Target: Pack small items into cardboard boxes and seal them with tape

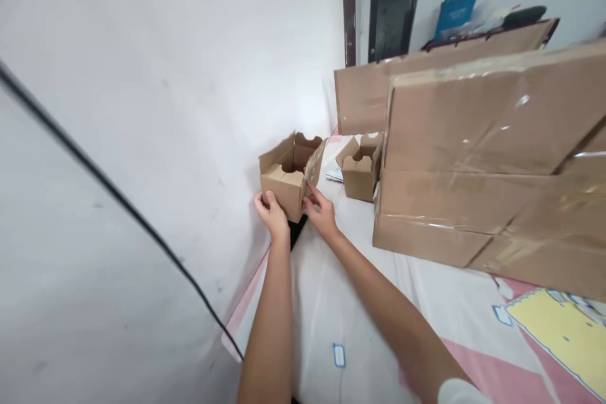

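Observation:
A small open cardboard box (283, 191) with raised flaps is held between my two hands, close to the white wall. My left hand (273, 214) grips its near left corner, the thumb on the front face. At the right side, the fingers of my right hand (322, 211) pinch near the lower right edge. Notches are cut in the box's end flaps. Under the box shows part of a black object (297, 231), mostly hidden. A second small open box (358, 183) stands to the right of my right hand, against large cardboard.
Large taped cardboard (426, 202) rises on the right, with another panel (362, 98) behind it. A black cable (118, 196) crosses the white wall (142, 76) on the left. The patterned sheet (369, 303) covers the surface below. A blue bag (457, 12) is at the back.

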Demonstrator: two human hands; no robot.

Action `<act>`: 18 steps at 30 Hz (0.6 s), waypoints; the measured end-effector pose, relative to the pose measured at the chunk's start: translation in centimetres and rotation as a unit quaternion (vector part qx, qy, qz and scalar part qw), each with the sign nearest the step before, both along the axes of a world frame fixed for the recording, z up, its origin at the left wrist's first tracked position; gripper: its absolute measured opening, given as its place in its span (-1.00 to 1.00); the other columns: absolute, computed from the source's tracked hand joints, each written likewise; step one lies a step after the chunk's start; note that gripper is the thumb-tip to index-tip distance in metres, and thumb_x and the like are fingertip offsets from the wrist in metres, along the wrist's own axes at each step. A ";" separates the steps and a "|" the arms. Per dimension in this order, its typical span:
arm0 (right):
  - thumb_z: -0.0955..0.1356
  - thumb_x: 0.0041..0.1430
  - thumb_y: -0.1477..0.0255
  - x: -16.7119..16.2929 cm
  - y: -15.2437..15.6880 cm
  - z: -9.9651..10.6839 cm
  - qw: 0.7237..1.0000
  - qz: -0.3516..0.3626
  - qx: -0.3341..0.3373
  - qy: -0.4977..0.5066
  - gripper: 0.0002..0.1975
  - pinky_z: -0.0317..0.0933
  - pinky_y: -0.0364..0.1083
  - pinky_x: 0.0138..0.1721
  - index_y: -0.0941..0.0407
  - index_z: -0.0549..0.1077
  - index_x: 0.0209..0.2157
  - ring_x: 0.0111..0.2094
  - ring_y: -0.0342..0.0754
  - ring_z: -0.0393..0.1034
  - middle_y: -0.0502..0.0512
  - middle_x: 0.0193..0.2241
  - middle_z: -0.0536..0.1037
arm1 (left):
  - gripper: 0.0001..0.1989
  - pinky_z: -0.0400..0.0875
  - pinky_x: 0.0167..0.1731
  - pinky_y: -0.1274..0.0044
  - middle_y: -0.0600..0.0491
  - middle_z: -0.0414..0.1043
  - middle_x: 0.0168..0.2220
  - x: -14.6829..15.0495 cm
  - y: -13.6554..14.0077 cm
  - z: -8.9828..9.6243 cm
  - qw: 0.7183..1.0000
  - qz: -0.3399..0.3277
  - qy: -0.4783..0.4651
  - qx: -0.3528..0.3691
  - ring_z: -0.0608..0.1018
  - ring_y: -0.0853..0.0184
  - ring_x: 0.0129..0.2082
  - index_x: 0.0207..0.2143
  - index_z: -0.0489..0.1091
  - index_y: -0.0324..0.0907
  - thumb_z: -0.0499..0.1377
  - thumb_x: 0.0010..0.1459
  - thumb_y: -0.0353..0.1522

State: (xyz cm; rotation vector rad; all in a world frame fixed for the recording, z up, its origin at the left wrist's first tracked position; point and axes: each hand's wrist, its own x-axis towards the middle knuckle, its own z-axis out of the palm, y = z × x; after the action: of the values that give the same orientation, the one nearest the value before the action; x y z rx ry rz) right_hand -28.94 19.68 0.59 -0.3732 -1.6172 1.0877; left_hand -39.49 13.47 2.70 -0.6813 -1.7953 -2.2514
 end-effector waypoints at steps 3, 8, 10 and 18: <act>0.34 0.25 0.24 3.6 -3.7 3.1 0.999 -0.026 0.030 -0.034 -0.40 0.42 0.00 -0.07 0.01 0.29 0.30 -0.20 -0.03 0.47 0.10 -0.19 0.56 | -0.70 0.36 -0.08 0.51 0.02 0.36 -0.18 2.1 -3.6 0.7 0.999 0.051 0.000 0.013 0.46 0.30 -0.12 -0.15 0.22 -0.12 -0.01 0.36 -0.07; 0.51 0.05 0.19 15.3 -5.5 3.8 0.992 -0.059 0.063 -0.091 -0.02 0.40 0.08 0.05 -0.04 0.02 0.41 0.15 0.08 0.33 0.27 0.20 0.33 | -0.69 0.33 -0.13 0.52 0.08 0.33 -0.37 5.5 -7.2 0.5 0.999 0.027 -0.027 -0.039 0.40 0.32 -0.25 -0.37 0.27 -0.14 0.01 0.37 -0.15; 0.50 0.08 0.19 20.9 -5.6 2.4 0.993 -0.051 0.045 -0.101 0.00 0.36 0.11 0.13 -0.07 -0.05 0.42 0.25 0.10 0.27 0.29 0.30 0.24 | -0.68 0.33 -0.22 0.56 0.10 0.32 -0.43 6.3 -7.8 0.0 0.997 -0.028 -0.039 -0.062 0.39 0.34 -0.32 -0.43 0.30 -0.15 0.07 0.35 -0.19; 0.47 0.13 0.17 29.7 -6.5 -4.5 0.983 -0.017 -0.044 -0.175 -0.06 0.17 0.22 0.30 -0.13 -0.06 0.42 0.43 0.10 0.02 0.28 0.44 0.01 | -0.60 0.37 -0.36 0.59 0.15 0.28 -0.51 5.4 -9.3 -2.3 0.984 -0.079 -0.133 -0.093 0.41 0.44 -0.46 -0.45 0.31 -0.22 0.05 0.40 -0.16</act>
State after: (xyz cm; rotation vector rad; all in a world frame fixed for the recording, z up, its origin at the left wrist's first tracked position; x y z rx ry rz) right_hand 0.75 13.19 -3.93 -0.6785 -1.8661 1.1140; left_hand -34.14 4.17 0.40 -0.5978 -2.1707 -2.3927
